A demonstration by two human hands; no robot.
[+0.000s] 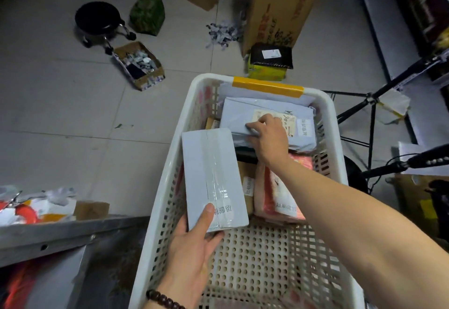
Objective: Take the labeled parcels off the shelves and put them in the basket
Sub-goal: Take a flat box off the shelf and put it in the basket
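Two parcels in hand at the basket

The left hand (pixel 192 243) pinches the near end of a white box (pixel 213 177), thumb on top and fingers beneath. The box's long axis runs away from the person, along the left wall of the basket (pixel 165 163) and above its bare near floor. The right hand (pixel 269 138) reaches farther and curls over the near edge of a grey bag (pixel 243 114) lying crosswise at the far end.

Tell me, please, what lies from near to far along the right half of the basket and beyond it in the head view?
pink parcel → grey mailer bag → yellow tape → black parcel → tall cardboard box
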